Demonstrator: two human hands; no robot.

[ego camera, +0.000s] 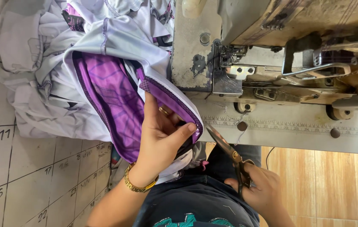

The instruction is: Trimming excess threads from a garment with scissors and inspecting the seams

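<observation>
My left hand point(162, 132) grips the folded edge of a purple and white garment point(107, 84), thumb pressed on its purple hem. A ring and a gold bracelet show on that hand and wrist. My right hand point(261, 189) holds a pair of scissors point(227, 151), the blades pointing up and left toward the garment's edge near my left thumb. The blade tips sit just right of the fabric, at the front edge of the sewing table.
An industrial sewing machine point(280, 46) with its presser foot and needle area fills the upper right. A ruler strip point(297, 126) runs along the table's front edge. More white and purple fabric point(31, 50) is heaped at the left on a gridded, numbered surface point(2, 168).
</observation>
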